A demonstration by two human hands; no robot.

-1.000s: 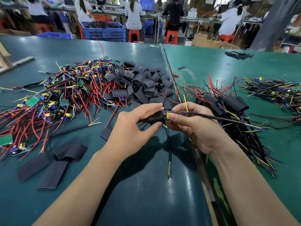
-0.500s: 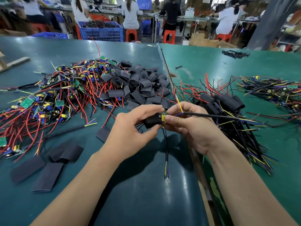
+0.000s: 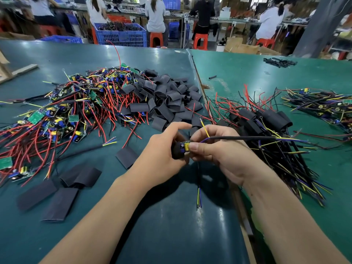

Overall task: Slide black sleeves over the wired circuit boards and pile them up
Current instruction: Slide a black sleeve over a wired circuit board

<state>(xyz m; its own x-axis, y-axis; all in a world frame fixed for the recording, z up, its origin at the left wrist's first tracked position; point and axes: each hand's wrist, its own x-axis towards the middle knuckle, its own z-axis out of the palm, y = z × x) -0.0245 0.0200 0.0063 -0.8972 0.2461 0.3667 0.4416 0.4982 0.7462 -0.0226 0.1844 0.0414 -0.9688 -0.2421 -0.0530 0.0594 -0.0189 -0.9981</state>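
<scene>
Since a second ago both hands have drawn closer together and the black sleeve (image 3: 178,151) has advanced along the circuit board (image 3: 186,146), so that less of the board stands exposed; only its yellow-and-blue end now shows between the two thumbs.

Left hand (image 3: 162,149): fingers curled round the sleeve, holding it with its open mouth turned toward the right hand. Right hand (image 3: 215,147): thumb and fingers pinching the exposed end of the board, just beside the sleeve mouth. The two hands are touching or nearly so at the thumbs.

Governing relation: the board's long axis lies across the body, from the left hand toward the right, in line with the sleeve. The black lead (image 3: 247,138) leaves the board's right end and runs on away from the right hand, over the pile of sleeved boards (image 3: 266,122). A second lead (image 3: 198,183) hangs down below the hands.

Judgement: the sleeve is most of the way on. The remaining travel is along that same axis, left hand pushing toward the right. The finished pile lies on the far side of the right hand, nearer to it than to the left, so that hand is better placed for the deposit.

Unsleeved boards (image 3: 62,115) and loose sleeves (image 3: 167,100) lie beyond the left hand.
</scene>
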